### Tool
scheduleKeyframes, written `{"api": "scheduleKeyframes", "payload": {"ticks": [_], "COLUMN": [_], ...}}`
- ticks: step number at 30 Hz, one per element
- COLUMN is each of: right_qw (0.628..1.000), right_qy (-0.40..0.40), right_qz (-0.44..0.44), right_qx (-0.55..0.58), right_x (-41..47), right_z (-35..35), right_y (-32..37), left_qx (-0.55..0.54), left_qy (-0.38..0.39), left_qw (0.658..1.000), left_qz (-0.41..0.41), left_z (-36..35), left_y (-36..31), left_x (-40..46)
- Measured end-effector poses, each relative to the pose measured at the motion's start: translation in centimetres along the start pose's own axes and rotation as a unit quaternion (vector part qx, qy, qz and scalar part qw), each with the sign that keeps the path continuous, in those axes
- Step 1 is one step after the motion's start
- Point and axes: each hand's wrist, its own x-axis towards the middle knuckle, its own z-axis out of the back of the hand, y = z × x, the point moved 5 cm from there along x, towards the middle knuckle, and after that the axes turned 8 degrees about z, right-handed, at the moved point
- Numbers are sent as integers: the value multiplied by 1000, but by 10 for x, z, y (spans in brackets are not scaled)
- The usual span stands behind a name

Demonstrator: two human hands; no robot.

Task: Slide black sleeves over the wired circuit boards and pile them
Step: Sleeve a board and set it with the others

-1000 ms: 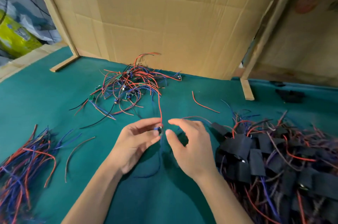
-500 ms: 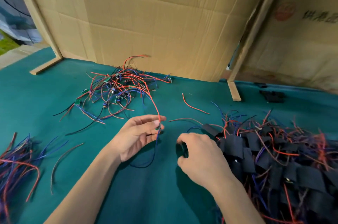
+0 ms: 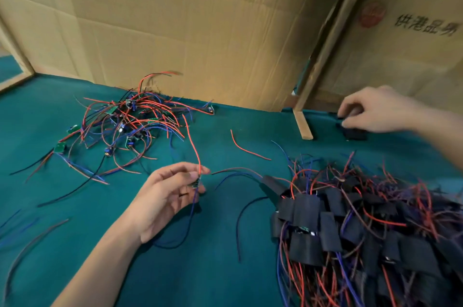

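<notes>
A small green circuit board [image 3: 196,183] with a long red wire and a blue wire trailing from it is pinched between the thumb and fingers of the left hand [image 3: 165,196], held just above the middle of the green desk [image 3: 225,269]. At the far right edge, a flat black sleeve [image 3: 352,132] lying on the desk is grasped by the curled fingers of the right hand [image 3: 373,110]. Bare boards with red, blue and black wires are tangled in a heap [image 3: 130,121] toward the far left. Boards already covered by black sleeves are piled [image 3: 363,231] at the near right corner.
</notes>
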Motion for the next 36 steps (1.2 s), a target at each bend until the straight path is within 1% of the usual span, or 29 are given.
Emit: {"api": "scheduleKeyframes", "payload": {"ticks": [2, 4, 6, 8, 10, 13, 15, 17, 20, 22, 24, 27, 32, 34, 36], "right_qw": [996, 987, 979, 971, 964, 958, 965, 974, 978, 983, 982, 972, 962, 966, 976], "right_qy": [22, 19, 22, 15, -1, 14, 42, 48, 1, -3, 25, 55, 34, 21, 22], "right_qz": [-83, -149, -186, -201, -203, -193, -176, -150, -116, -107, -120, -154, -180, -178, -164], "right_qx": [22, 52, 84, 128, 172, 214, 191, 165, 173, 152, 145, 171, 202, 186, 143], "right_x": [32, 48, 54, 62, 73, 86, 85, 82, 81, 86, 93, 109, 125, 125, 124], "right_z": [-27, -57, -85, -101, -111, -126, -134, -128, -107, -104, -114, -133, -141, -140, -139], "right_y": [-54, -94, -116, -127, -130, -127, -118, -112, -112, -115, -115, -113, -111, -111, -111], "left_qx": [0, 3, 6, 11, 17, 18, 15, 14, 17, 19, 15, -3, -15, -12, -5], "left_qy": [4, 8, 11, 14, 9, 1, -3, -3, -4, -6, -11, -19, -6, -4, -6], "left_qw": [1000, 1000, 1000, 1000, 1000, 1000, 1000, 1000, 1000, 1000, 1000, 1000, 999, 999, 1000], "left_qz": [3, 5, 7, 10, 8, 9, 10, 13, 16, 17, 18, 25, 34, 33, 28], "left_z": [1, 4, 9, 12, 15, 16, 16, 16, 14, 14, 13, 12, 11, 12, 14], "left_y": [1, 4, 7, 9, 10, 10, 9, 9, 8, 7, 6, 5, 8, 8, 8], "left_x": [1, 4, 7, 8, 9, 8, 7, 7, 7, 6, 5, 5, 6, 6, 6]}}
